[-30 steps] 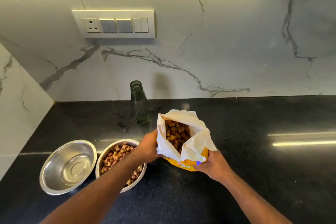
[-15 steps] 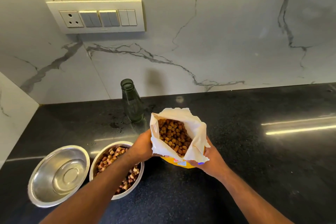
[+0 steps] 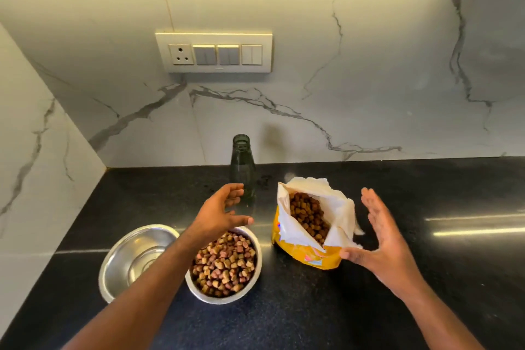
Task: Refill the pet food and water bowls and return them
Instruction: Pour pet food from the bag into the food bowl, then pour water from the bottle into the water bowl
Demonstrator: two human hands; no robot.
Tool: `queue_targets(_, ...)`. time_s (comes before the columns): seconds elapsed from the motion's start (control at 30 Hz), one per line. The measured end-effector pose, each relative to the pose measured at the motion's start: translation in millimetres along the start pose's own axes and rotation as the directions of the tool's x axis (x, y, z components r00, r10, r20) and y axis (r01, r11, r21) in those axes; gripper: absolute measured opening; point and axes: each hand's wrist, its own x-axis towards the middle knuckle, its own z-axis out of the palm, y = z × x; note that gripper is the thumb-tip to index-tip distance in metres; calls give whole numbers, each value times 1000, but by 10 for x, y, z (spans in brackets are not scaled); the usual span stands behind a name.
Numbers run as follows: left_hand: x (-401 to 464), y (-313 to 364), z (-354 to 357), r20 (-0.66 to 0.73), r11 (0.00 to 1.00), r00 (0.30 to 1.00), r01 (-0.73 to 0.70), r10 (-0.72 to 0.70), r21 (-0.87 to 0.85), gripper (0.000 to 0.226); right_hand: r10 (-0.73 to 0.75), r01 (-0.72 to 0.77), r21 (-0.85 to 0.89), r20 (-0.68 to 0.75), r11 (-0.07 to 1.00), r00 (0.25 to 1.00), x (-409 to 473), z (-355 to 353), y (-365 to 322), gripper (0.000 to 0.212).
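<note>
Left hand [image 3: 220,212] spread near bottle [image 3: 242,172], right hand [image 3: 379,231] wide w/ thumb at kibble bag [image 3: 305,254], full bowl [image 3: 227,263] btwn.

Yellow food bag [image 3: 305,257] with white lining, brown kibble [image 3: 224,263], silver bowls [image 3: 133,256], green bottle [image 3: 242,170], black counter [image 3: 426,278], grey-veined white wall [image 3: 341,79].

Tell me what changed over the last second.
Both hands let go of the food bag, which now stands alone on the counter. The left hand drew back over the full bowl, near the bottle; the right hand opened beside the bag. Both bowls and the bottle stayed put.
</note>
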Motion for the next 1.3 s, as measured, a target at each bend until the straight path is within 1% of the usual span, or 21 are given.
queue_targets(0.1, -131, -5, -208, -59, 999, 998, -13, 11, -35, 83, -85, 83, -54, -30, 995, 996, 14, 224, -408, 122)
queue_targets(0.17, -205, -18, -311, -91, 998, 996, -9, 3, -63, 78, -141, 138, -42, -75, 989, 987, 59, 474, -625, 111)
queue_targets(0.27, -312, -47, -454, -134, 995, 991, -4, -9, -101, 74, -206, 211, 47, -94, 976, 974, 164, 928, -890, 95)
queue_targets(0.37, -398, -99, -565, -178, 990, 984, 2, -27, -139, 71, -240, 244, 103, -47, 964, 970, 325, 1391, -1038, 91)
queue_targets(0.43, -452, -135, -626, -212, 988, 977, 5, -38, -153, 70, -217, 217, 125, -18, 968, 976, 469, 1676, -1040, 92)
queue_targets(0.5, -507, -166, -682, -247, 988, 967, 16, -55, -156, 69, -168, 170, 128, -23, 977, 986, 639, 1926, -965, 94)
queue_targets(0.53, -535, -187, -713, -264, 986, 962, 28, -71, -161, 69, -122, 124, 126, -26, 984, 992, 733, 2027, -916, 95)
queue_targets(0.6, -584, -226, -779, -289, 983, 952, 48, -98, -177, 67, 17, -13, 127, -32, 992, 999, 976, 2204, -739, 98)
queue_targets(0.67, -616, -262, -850, -311, 983, 945, 53, -107, -176, 66, 120, -112, 92, -82, 989, 989, 1226, 2332, -542, 101)
queue_targets(0.77, -629, -337, -953, -347, 984, 931, 58, -115, -171, 66, 180, -185, -12, -179, 983, 967, 1561, 2444, -311, 104)
queue_targets(0.83, -629, -386, -1011, -352, 983, 929, 60, -118, -171, 68, 241, -252, -30, -202, 967, 949, 1701, 2477, -221, 109)
queue_targets(0.9, -612, -443, -1089, -348, 982, 929, 61, -121, -179, 68, 273, -284, -19, -210, 959, 939, 1799, 2526, -145, 108)
queue_targets(1.0, -553, -512, -1220, -332, 978, 935, 54, -120, -201, 68, 290, -296, 0, -197, 955, 937, 1898, 2611, -36, 94)
queue_targets(1.1, -503, -618, -1388, -296, 968, 947, 46, -120, -245, 67, 322, -330, -5, -197, 944, 926, 1998, 2678, 32, 92)
queue_targets(1.3, -584, -959, -1777, -257, 960, 958, 53, -127, -275, 68, 307, -353, -164, -253, 921, 918, 2050, 2749, -53, 84)
